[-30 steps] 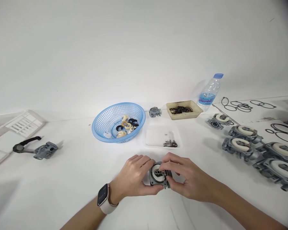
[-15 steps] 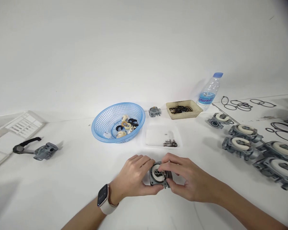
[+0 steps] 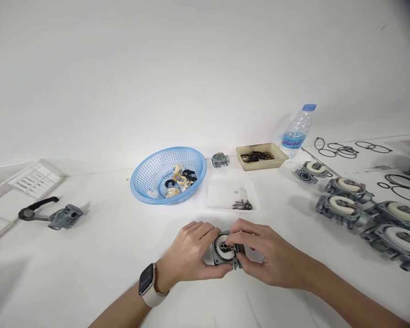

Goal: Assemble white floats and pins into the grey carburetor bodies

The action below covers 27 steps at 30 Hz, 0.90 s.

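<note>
Both my hands meet over a small grey metal carburetor body [image 3: 224,257] standing on the white table [image 3: 105,255] in front of me. My left hand [image 3: 187,255], with a watch on the wrist, wraps its fingers round the body's left side. My right hand [image 3: 264,253] grips the right side, and its thumb and forefinger pinch at something tiny on the round white-lined opening on top. What they pinch is too small to name.
A blue basket [image 3: 146,175] of black and cream rings stands behind. Beside it lie a clear tray of small parts [image 3: 230,197], a beige tray of O-rings [image 3: 261,157], a water bottle [image 3: 297,132] and several carburetor bodies [image 3: 348,202] at right. Another body with a black strap [image 3: 59,214] lies left.
</note>
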Motion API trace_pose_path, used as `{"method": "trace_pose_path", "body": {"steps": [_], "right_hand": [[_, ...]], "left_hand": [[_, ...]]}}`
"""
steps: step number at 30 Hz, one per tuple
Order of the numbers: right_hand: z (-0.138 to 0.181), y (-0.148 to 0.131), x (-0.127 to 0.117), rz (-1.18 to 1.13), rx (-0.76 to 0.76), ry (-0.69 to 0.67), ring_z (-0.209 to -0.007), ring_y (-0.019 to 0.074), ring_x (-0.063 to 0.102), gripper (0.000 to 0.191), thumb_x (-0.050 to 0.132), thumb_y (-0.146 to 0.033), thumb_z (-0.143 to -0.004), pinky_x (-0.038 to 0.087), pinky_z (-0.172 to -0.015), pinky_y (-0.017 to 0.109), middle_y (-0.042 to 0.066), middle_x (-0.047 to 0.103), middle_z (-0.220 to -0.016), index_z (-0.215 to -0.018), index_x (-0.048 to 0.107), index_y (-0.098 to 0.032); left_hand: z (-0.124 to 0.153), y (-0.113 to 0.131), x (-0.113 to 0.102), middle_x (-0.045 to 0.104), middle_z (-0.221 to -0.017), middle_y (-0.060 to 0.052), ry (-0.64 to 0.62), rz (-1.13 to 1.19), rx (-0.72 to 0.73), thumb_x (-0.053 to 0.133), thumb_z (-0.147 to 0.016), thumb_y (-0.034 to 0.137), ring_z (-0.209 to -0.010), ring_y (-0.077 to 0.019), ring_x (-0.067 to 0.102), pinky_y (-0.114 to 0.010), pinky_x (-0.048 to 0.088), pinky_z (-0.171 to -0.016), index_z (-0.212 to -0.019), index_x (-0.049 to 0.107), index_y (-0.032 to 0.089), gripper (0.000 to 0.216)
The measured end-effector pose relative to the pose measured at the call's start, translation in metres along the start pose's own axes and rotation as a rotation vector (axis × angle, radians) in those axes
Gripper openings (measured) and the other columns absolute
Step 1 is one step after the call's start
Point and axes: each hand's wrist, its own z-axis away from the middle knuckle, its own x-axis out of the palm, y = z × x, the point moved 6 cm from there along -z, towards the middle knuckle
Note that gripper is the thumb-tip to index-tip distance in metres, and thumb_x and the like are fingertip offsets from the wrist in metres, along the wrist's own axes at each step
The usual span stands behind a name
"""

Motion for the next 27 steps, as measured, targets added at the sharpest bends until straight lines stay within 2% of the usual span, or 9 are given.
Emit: {"method": "trace_pose_path", "body": {"steps": [27], "right_hand": [[0.0008,0.0028,0.001,0.019,0.009,0.008,-0.069,0.0114,0.053,0.03,0.051,-0.009,-0.091,0.045,-0.064,0.026,0.003,0.059,-0.1,-0.115,0.063,-0.024]], "left_hand": [[0.0007,-0.0008,0.0013,0.069,-0.089,-0.005,-0.028,0.003,-0.007,0.073,-0.081,0.049,-0.073,-0.0227,0.066,-0.037,0.052,-0.066,-0.113,0.063,0.018,0.045]]}}
